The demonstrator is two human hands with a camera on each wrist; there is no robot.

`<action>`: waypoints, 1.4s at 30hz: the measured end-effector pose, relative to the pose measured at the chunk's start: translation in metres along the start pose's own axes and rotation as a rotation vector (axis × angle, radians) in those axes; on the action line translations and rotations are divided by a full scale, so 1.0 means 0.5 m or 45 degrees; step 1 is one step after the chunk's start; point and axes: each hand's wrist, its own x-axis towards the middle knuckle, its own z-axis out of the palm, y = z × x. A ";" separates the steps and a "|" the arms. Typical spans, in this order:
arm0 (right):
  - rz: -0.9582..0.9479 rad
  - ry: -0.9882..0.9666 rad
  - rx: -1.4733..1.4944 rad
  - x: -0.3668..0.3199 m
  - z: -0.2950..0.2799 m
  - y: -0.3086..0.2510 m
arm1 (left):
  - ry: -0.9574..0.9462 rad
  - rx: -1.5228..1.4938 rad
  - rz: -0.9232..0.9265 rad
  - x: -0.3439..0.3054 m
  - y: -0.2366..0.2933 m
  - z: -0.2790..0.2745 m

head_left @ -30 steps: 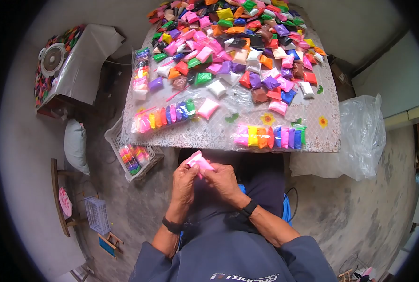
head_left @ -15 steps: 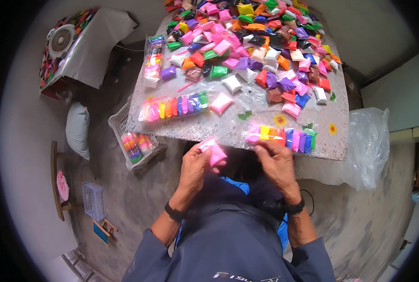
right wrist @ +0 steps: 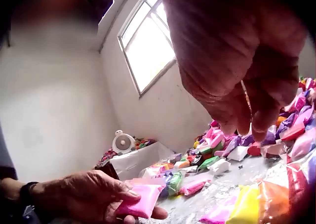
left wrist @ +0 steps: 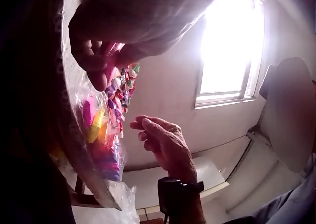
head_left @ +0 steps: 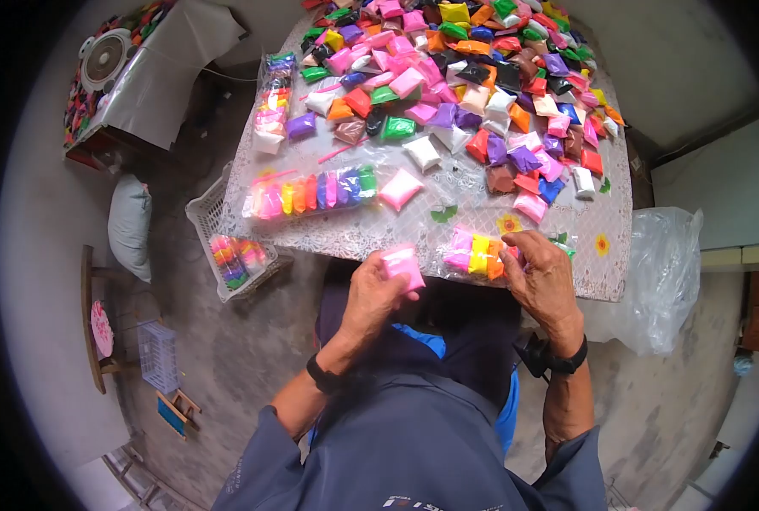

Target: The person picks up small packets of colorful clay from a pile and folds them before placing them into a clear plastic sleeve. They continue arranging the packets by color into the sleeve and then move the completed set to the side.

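Observation:
In the head view my left hand (head_left: 371, 298) pinches a pink packet (head_left: 403, 266) between thumb and fingers, just off the table's near edge. The right wrist view also has this pink packet (right wrist: 140, 200) with the thumb on top. My right hand (head_left: 543, 277) hovers over a clear bag of coloured packets (head_left: 479, 255) at the near edge, its fingers loosely bent and nothing visible between them. Pink, yellow and orange packets show there in a row; the hand hides part of the rest. Above the same bag, the left wrist view has the right hand (left wrist: 165, 142) raised.
Filled clear bags (head_left: 311, 194) (head_left: 275, 106) lie on the left of the table (head_left: 328, 238). A loose pink packet (head_left: 401, 189) lies near a big heap of coloured packets (head_left: 482, 94). A white crate (head_left: 209, 217) on the floor holds more bags. Clear plastic (head_left: 665, 281) hangs at the right.
Both hands were together at the pink packet; they have parted. The left hand keeps the packet and has come nearer the table edge, while the right hand has moved right over the clear bag.

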 end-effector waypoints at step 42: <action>0.390 0.236 0.236 -0.072 0.156 -0.086 | -0.126 -0.277 -0.403 0.085 -0.003 0.024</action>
